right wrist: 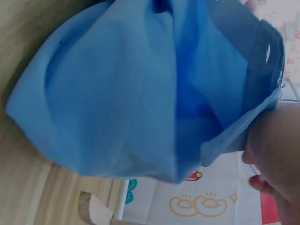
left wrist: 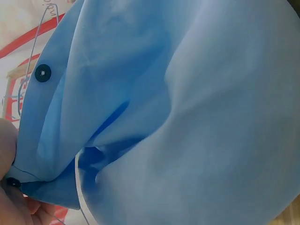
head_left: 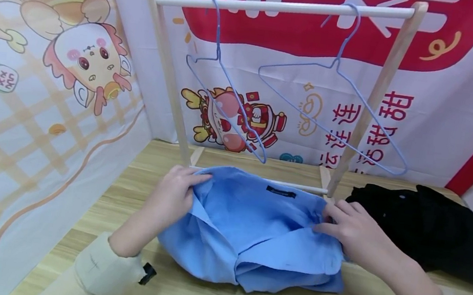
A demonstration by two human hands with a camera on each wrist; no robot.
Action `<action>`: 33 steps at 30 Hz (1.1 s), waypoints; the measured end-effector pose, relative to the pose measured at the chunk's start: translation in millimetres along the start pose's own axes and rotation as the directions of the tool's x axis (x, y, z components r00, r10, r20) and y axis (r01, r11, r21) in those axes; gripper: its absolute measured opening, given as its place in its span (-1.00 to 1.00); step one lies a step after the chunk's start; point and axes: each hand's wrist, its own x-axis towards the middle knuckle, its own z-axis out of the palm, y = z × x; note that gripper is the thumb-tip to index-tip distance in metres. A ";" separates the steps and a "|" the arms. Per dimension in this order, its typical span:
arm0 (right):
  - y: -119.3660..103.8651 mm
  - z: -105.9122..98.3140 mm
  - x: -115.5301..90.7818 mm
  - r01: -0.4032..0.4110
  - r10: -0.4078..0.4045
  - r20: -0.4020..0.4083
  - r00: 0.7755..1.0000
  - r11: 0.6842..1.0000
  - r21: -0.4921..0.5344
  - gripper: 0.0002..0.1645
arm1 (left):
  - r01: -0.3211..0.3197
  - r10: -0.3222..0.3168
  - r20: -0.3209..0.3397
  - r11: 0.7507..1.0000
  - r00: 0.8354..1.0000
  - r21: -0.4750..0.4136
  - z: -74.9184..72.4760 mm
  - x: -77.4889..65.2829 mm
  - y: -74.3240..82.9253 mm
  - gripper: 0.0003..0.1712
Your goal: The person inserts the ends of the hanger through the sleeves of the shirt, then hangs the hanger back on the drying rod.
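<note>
Left hand and right hand, both closed, pinch a blue shirt (label showing)

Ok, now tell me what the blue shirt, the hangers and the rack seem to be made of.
Blue shirt: matte fabric, possibly cotton or a blend, judging by its soft folds.
Hangers: probably metal wire with a blue coating, being thin and evenly coloured.
Rack uprights: likely smooth wood, from their pale beige tone; top bar: smooth, white, perhaps painted metal or plastic.
</note>
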 end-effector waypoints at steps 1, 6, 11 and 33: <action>0.8 0.2 -0.2 0.001 -0.001 -0.015 1.000 1.000 -0.009 -0.60 | -0.004 0.004 -0.022 1.000 1.000 0.000 -0.4 -0.4 0.7 -0.55; 5.0 -0.3 0.3 0.035 -0.031 -0.165 0.986 0.999 0.021 -0.68 | -0.027 0.023 -0.146 0.999 0.989 -0.030 -4.7 -1.7 3.6 -0.64; 7.9 1.3 1.3 0.064 -0.040 -0.308 0.950 0.995 0.070 -0.33 | -0.018 0.011 -0.160 0.999 0.987 -0.037 -8.0 -2.1 2.8 -0.62; 17.4 -2.7 -4.5 0.105 -0.042 -0.409 0.912 0.985 0.133 -0.41 | -0.100 0.077 -0.231 0.991 0.970 -0.088 0.1 -0.2 -19.0 -0.70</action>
